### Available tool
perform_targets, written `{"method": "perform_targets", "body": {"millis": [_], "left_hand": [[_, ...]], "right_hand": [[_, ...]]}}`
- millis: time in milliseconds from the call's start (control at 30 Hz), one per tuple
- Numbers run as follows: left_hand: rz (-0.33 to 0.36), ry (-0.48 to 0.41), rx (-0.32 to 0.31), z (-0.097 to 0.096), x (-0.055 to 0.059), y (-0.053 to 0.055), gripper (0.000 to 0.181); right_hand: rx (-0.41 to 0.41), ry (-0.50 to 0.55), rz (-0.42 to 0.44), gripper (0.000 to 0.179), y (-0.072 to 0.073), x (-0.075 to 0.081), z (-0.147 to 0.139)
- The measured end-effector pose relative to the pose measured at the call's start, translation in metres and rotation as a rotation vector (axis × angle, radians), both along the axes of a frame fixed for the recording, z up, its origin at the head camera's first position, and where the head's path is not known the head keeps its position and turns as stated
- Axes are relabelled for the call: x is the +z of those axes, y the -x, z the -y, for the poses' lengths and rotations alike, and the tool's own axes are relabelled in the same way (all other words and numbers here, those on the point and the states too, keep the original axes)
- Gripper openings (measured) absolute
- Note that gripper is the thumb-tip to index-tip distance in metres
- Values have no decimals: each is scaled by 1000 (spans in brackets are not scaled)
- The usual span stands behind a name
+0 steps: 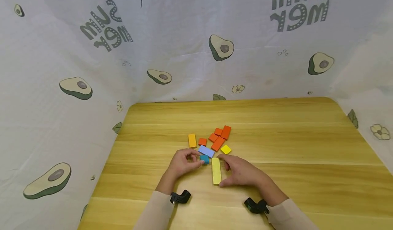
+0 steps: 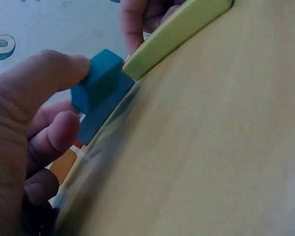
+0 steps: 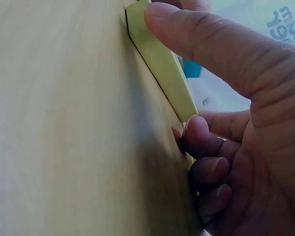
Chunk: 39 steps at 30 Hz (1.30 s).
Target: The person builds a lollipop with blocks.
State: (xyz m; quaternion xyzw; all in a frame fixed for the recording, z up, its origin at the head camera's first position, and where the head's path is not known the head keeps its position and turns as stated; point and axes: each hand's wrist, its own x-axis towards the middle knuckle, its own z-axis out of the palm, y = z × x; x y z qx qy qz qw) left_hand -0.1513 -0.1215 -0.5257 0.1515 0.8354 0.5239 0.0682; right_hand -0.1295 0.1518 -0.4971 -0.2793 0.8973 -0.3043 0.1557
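My left hand (image 1: 182, 162) pinches a small teal block (image 1: 204, 159) between thumb and fingertips, just in front of a periwinkle-blue rectangular block (image 1: 206, 151). In the left wrist view the thumb lies on one end of the teal block (image 2: 99, 78), which overlaps the blue block behind it. Right of it, my right hand (image 1: 242, 170) grips a long pale yellow block (image 1: 216, 171) lengthwise, the thumb at its near end and the index finger at its far end. The right wrist view shows the long yellow block (image 3: 160, 61) close over the wooden surface, the other fingers curled beside it.
Beyond the hands lie an orange block (image 1: 192, 140), a small red-orange square (image 1: 202, 141), several more red-orange blocks (image 1: 218, 143) grouped together, and a small bright yellow square (image 1: 226, 149). The wooden table (image 1: 291, 131) meets an avocado-print curtain (image 1: 190, 29) at its back and sides.
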Motion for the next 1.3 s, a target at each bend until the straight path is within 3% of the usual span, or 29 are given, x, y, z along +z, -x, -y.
{"method": "perform_targets", "body": {"millis": [133,367,533,800,1033,1300], "left_hand": [[-115,191,-27,-1,-1,2,23],[-234,276,-36,-5,-1,2,25],[-227,293,-13,-8,-1,3,27],[-217,380,105,-23,-1,6,31],[-233,453,170,-39,0,5,32],[-240,447,208,-43,1,4,28]], "right_hand": [[-8,7,27,94,1,0,1],[-15,-11,40,93,1,-1,2],[-20,-14,51,93,0,0,3],[-37,-7,78,95,-1,0,5],[-45,-5,77,95,-3,1,5],[-60,22,57,96,-6,2,7]]}}
